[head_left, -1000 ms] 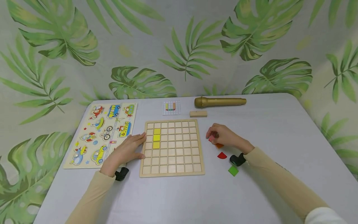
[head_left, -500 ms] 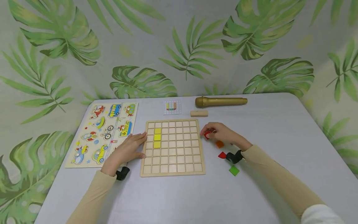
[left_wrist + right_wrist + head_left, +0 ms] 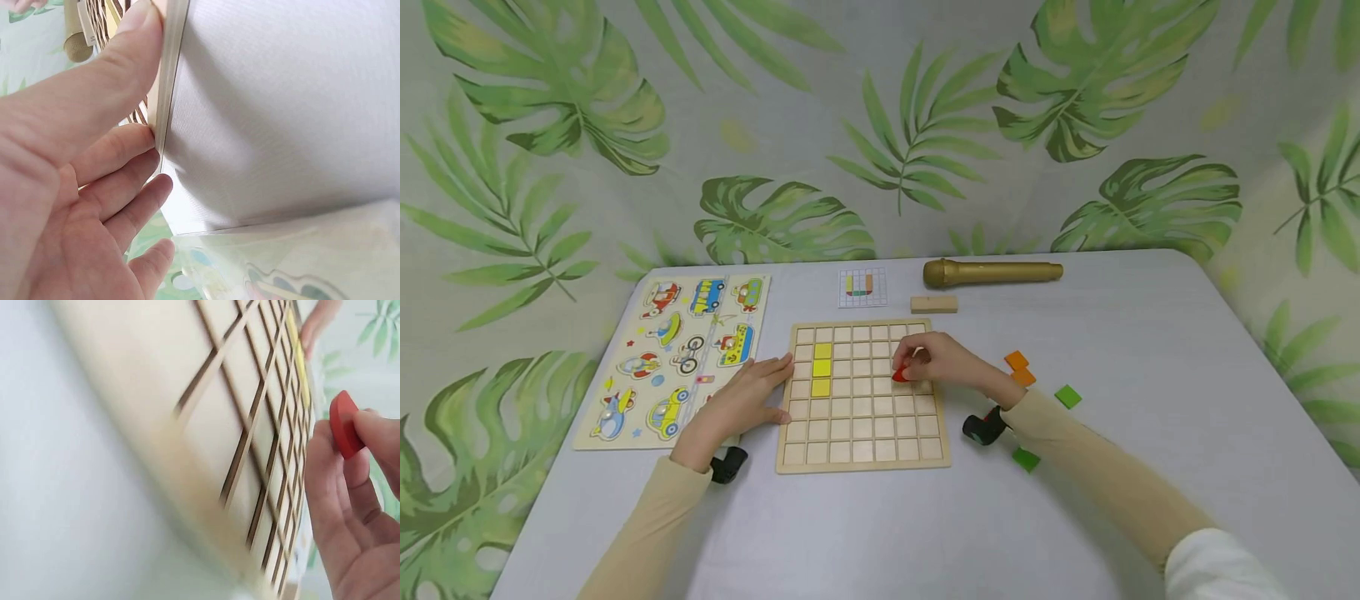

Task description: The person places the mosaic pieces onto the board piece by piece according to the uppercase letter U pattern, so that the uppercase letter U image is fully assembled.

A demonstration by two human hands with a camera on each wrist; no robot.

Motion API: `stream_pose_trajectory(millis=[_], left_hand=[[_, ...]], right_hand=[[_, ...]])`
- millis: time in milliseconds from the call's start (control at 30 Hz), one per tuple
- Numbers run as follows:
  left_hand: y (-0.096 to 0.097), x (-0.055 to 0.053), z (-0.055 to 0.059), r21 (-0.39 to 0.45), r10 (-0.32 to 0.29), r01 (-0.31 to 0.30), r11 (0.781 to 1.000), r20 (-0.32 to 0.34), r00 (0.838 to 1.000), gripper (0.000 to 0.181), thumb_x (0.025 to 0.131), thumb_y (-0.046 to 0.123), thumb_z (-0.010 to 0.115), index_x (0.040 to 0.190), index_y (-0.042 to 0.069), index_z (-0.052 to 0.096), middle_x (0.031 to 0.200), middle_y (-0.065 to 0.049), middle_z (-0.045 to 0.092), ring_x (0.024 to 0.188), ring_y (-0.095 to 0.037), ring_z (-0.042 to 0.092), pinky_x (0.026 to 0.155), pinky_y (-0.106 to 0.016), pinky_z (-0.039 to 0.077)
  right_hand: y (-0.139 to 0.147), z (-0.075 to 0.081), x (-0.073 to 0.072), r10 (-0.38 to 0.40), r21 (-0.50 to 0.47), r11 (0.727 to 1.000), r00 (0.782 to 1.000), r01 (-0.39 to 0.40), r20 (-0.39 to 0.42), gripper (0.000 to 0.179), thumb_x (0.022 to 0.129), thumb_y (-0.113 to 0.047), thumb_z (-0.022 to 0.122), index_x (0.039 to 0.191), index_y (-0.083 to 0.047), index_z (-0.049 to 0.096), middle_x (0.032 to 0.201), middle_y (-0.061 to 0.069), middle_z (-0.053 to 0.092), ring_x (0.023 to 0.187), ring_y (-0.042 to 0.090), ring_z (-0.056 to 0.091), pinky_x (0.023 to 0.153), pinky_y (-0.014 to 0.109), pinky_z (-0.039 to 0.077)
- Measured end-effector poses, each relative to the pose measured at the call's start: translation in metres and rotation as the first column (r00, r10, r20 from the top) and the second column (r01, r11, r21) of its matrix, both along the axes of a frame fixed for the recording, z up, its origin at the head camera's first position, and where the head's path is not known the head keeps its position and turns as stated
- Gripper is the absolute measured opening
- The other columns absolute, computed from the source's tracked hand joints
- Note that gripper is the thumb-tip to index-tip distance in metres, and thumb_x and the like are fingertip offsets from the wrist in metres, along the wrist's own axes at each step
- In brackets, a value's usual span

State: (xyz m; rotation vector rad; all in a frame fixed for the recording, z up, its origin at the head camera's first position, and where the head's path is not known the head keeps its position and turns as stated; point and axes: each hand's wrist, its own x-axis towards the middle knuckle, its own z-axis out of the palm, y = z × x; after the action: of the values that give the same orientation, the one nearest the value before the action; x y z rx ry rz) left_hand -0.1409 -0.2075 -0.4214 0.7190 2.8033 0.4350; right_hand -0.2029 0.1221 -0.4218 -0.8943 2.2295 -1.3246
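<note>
Between thumb and fingers, my right hand (image 3: 943, 362) pinches a red quarter-circle tile (image 3: 345, 425) over the right part of the wooden grid board (image 3: 865, 468). The right wrist view shows the tile above the board's cells. My left hand (image 3: 733, 406) rests at the board's left edge, fingers nearly straight, with thumb and fingertips against the rim in the left wrist view. Three yellow tiles (image 3: 822, 367) sit stacked in one column at the board's upper left. Orange tiles (image 3: 1018, 361) and a green tile (image 3: 1068, 396) lie right of the board; another green piece (image 3: 1026, 459) lies nearer, partly behind the right sleeve.
A vehicle puzzle board (image 3: 647, 367) lies at the left, partly under my left hand. Behind the grid board are a pattern card (image 3: 862, 287), a small wooden block (image 3: 934, 305) and a gold toy microphone (image 3: 992, 272). A leaf-print cloth (image 3: 925, 125) hangs behind the table.
My right hand has carried the red tile leftward from the loose tiles to above the board. Orange and green tiles it covered now show. The left hand stays at the board's edge.
</note>
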Motion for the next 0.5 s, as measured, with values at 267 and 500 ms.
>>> stream_pose_trajectory(millis=[267,500], left_hand=[[0.000,0.001,-0.001,0.003,0.007,-0.007,1.000,0.015,1.000,0.083,0.078,0.026,0.078,0.141,-0.008,0.039,0.151,-0.020,0.030,0.136,-0.041,0.029,0.113,-0.056,0.014],[0.000,-0.001,-0.001,-0.010,0.007,-0.007,1.000,0.012,1.000,0.082,0.078,0.027,0.078,0.141,-0.008,0.039,0.151,-0.020,0.031,0.136,-0.041,0.029,0.113,-0.055,0.014]], right_hand=[[-0.041,-0.002,0.006,0.009,0.012,1.000,0.999,-0.009,-0.032,0.009,0.084,0.004,0.065,0.088,-0.004,0.067,0.081,0.001,0.063,0.072,0.014,0.055,0.065,0.025,0.047],[-0.073,-0.008,0.014,-0.013,0.033,0.999,1.000,0.012,0.016,0.010,0.085,0.002,0.067,0.090,-0.006,0.067,0.086,0.001,0.062,0.070,0.012,0.057,0.065,0.022,0.049]])
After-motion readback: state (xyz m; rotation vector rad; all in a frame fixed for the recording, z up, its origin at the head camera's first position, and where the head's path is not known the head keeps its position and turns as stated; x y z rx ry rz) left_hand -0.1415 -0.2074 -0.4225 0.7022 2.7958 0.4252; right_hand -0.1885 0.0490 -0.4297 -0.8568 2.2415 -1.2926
